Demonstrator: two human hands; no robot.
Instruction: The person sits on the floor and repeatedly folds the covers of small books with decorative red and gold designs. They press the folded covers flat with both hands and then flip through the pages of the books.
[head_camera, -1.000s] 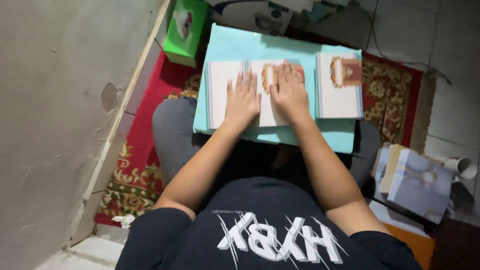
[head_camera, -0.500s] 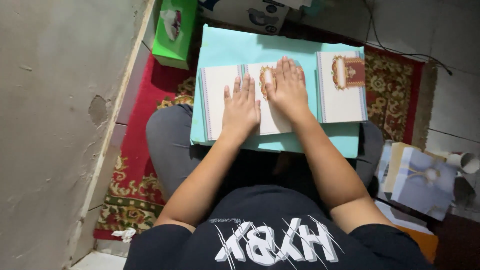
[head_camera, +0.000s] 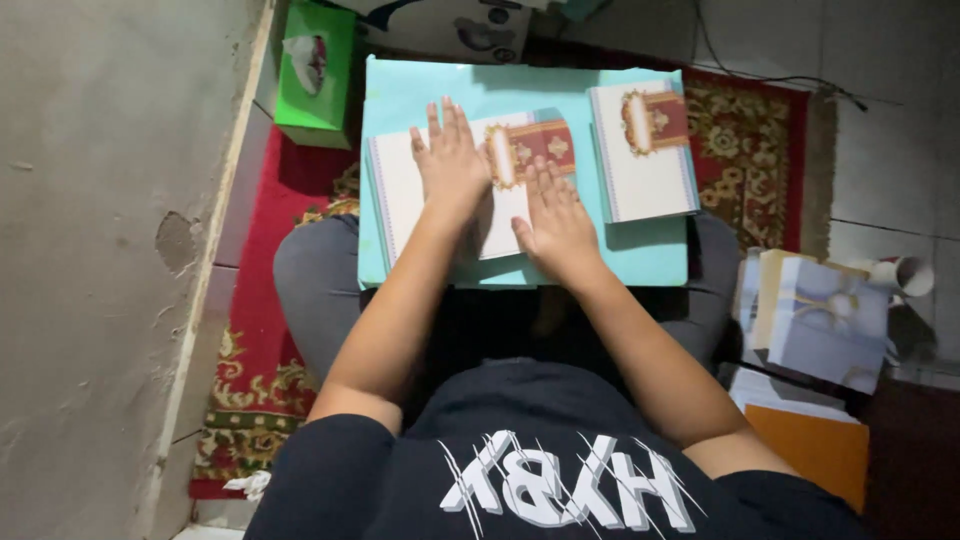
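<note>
A light turquoise board (head_camera: 640, 255) rests across my lap. On it lies a white folded paper piece (head_camera: 395, 190) with a red and gold ornament (head_camera: 535, 145) near its top right. My left hand (head_camera: 450, 160) lies flat on the paper, fingers spread, pressing it down. My right hand (head_camera: 555, 225) lies flat beside it, lower on the same paper, near the board's front edge. A second white piece (head_camera: 645, 165) with the same red ornament lies to the right on the board, untouched.
A green tissue box (head_camera: 315, 75) stands at the upper left beside a grey wall (head_camera: 100, 250). A red patterned rug (head_camera: 260, 380) covers the floor. Paper bags and sheets (head_camera: 815, 315) pile up at my right, above an orange folder (head_camera: 810, 450).
My right hand has slid from the paper's top down toward its lower edge. The left hand has shifted up. The view has moved closer over the board.
</note>
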